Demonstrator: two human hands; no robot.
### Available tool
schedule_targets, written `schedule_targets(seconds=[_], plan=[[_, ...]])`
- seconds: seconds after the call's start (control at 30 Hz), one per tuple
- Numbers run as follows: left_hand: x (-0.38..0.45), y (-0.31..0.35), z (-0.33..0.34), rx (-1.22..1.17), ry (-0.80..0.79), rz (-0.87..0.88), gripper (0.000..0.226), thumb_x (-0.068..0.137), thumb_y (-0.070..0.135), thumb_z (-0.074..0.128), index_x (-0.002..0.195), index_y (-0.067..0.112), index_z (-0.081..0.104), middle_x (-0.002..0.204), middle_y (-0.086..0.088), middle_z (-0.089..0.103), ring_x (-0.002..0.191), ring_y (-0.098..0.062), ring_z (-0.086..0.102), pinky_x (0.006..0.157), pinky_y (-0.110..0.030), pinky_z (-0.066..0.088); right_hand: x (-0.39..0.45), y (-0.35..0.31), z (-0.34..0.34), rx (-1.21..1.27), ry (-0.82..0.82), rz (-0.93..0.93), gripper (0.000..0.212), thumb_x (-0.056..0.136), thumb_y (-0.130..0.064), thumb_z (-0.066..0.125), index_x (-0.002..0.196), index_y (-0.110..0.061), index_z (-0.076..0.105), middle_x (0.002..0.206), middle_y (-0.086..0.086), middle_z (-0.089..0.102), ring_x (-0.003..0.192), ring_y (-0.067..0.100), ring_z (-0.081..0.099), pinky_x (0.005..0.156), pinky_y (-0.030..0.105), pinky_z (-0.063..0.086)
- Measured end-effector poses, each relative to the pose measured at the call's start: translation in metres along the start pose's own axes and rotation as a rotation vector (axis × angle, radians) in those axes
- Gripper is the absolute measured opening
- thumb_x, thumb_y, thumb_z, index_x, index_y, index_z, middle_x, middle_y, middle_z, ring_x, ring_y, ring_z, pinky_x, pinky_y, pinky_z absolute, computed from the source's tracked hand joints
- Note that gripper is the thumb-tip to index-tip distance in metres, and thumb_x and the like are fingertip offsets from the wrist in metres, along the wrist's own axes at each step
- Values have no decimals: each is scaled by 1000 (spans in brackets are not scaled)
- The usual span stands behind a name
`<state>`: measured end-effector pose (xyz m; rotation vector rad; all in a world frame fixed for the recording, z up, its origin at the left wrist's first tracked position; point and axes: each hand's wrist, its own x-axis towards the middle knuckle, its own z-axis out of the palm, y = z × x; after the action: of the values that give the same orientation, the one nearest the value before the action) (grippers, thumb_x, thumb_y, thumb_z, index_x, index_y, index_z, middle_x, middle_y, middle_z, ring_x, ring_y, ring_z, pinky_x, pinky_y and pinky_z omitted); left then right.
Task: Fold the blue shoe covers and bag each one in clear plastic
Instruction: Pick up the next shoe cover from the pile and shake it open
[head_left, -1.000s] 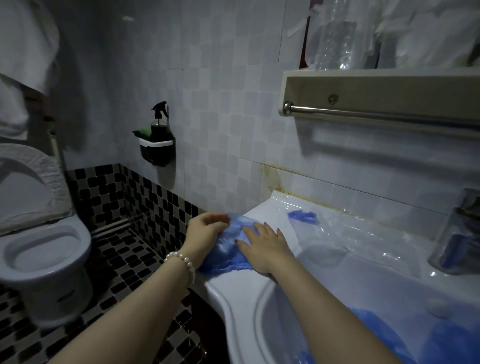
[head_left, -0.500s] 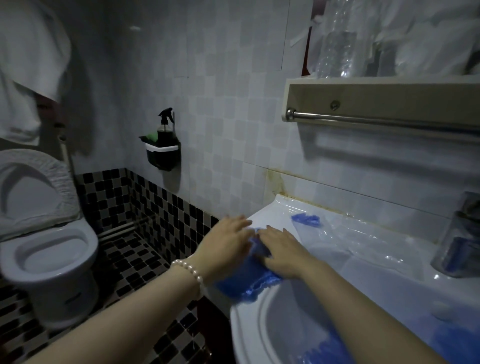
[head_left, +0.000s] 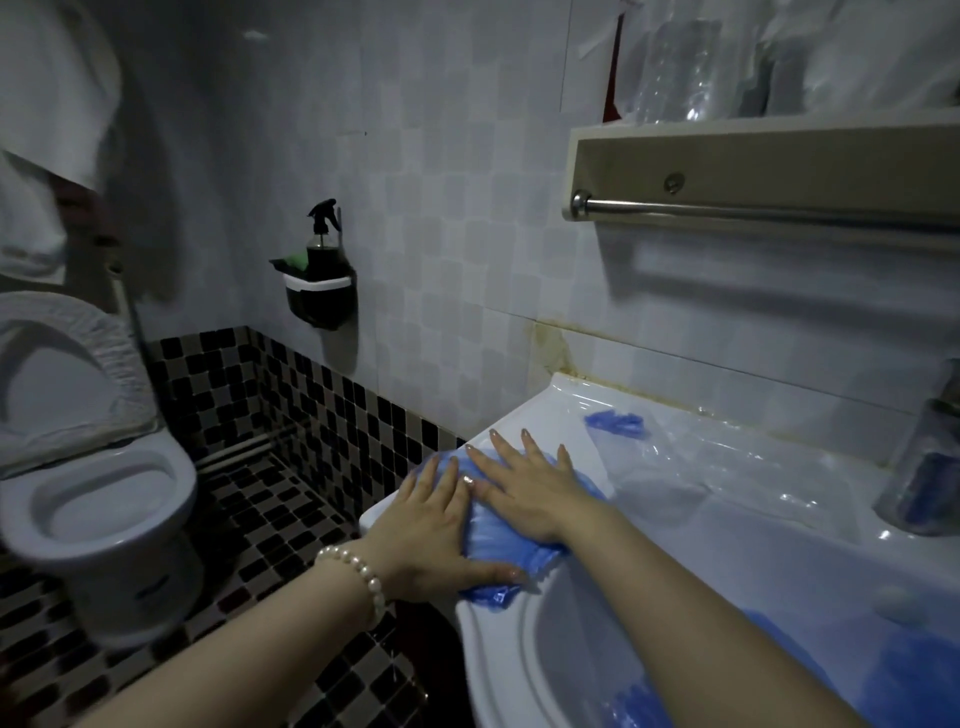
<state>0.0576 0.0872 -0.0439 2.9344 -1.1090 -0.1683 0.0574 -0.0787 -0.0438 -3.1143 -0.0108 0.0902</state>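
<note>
Currently, both hands lie flat with straight fingers on 1 blue shoe cover, pressing it against the counter at the near-left corner of the sink. The left hand covers its left part, thumb extended along the front edge; the right hand rests just beside it, index fingers touching. Clear plastic lies beyond the right hand, with another blue shoe cover at its far-left edge. A pearl bracelet circles the left wrist.
</note>
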Motion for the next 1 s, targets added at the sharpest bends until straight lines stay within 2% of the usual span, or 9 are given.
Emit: schedule_targets(seconds=[0.2, 0.4, 0.5, 0.57, 0.63, 0.73, 0.8, 0.87, 1.0], plan=[[1, 0, -1, 6, -23, 32, 140, 40, 98, 19, 150, 18, -14, 157, -7, -18, 142, -31, -20, 111, -44, -16, 2, 5, 2, -9, 1, -11, 61, 88, -71, 11, 145, -51, -1, 159, -9, -7, 146, 25, -9, 112, 60, -7], [-2, 9, -5, 41, -66, -45, 131, 59, 92, 36, 150, 10, -10, 157, -13, -16, 143, -33, -17, 115, -49, -10, 0, 4, 2, 0, 41, -29, 61, 91, -67, 13, 147, -46, 4, 159, -7, -3, 146, 22, -5, 114, 57, -5], [1, 20, -7, 48, -92, -125, 137, 56, 94, 37, 148, 6, -13, 157, -16, -14, 143, -37, -16, 115, -53, -8, -9, 3, -2, 111, 323, -94, 63, 92, -61, 19, 146, -29, 31, 157, 2, 18, 145, 21, 13, 118, 46, -1], [0, 30, -10, 36, -85, -211, 138, 55, 96, 34, 149, 6, -10, 157, -16, -9, 143, -39, -11, 114, -54, -9, -17, 3, -10, 189, 581, -132, 54, 90, -42, 32, 127, -14, 59, 140, 14, 48, 131, 30, 43, 113, 43, 20], [-2, 34, -14, -17, -55, -287, 133, 53, 100, 18, 152, 12, 3, 157, -18, 4, 144, -39, 4, 112, -56, -5, -26, 10, -21, 334, 738, -119, 36, 82, -13, 45, 105, -5, 71, 114, 16, 65, 109, 35, 59, 99, 36, 39], [-10, 31, -31, -22, 142, -307, 122, 50, 97, -8, 142, 29, 34, 144, -13, 41, 128, -32, 41, 105, -56, 18, -53, 24, -40, 460, 581, -93, 38, 77, 11, 48, 96, -9, 74, 107, 7, 68, 103, 23, 59, 91, 20, 40], [-16, 17, -44, 12, 390, -256, 84, 78, 82, 12, 121, 23, 53, 124, -7, 55, 113, -28, 50, 95, -42, 31, -70, 36, -39, 429, 431, -83, 36, 77, 11, 57, 98, -14, 74, 110, 0, 66, 101, 13, 58, 85, 6, 38], [-25, 2, -54, -109, 494, -25, 50, 82, 55, 35, 108, 22, 62, 117, -2, 55, 111, -23, 48, 89, -28, 32, -83, 43, -29, 413, 345, -119, 39, 76, 10, 60, 102, -15, 73, 115, -1, 64, 105, 10, 56, 84, -3, 32], [-45, -17, -49, -278, 94, 216, 43, 77, 12, 59, 118, 25, 61, 127, 11, 47, 121, -5, 41, 96, -10, 29, -95, 49, 0, 260, 206, -210, 61, 76, 2, 55, 130, -27, 56, 143, -6, 43, 134, 11, 37, 106, 9, 23]])
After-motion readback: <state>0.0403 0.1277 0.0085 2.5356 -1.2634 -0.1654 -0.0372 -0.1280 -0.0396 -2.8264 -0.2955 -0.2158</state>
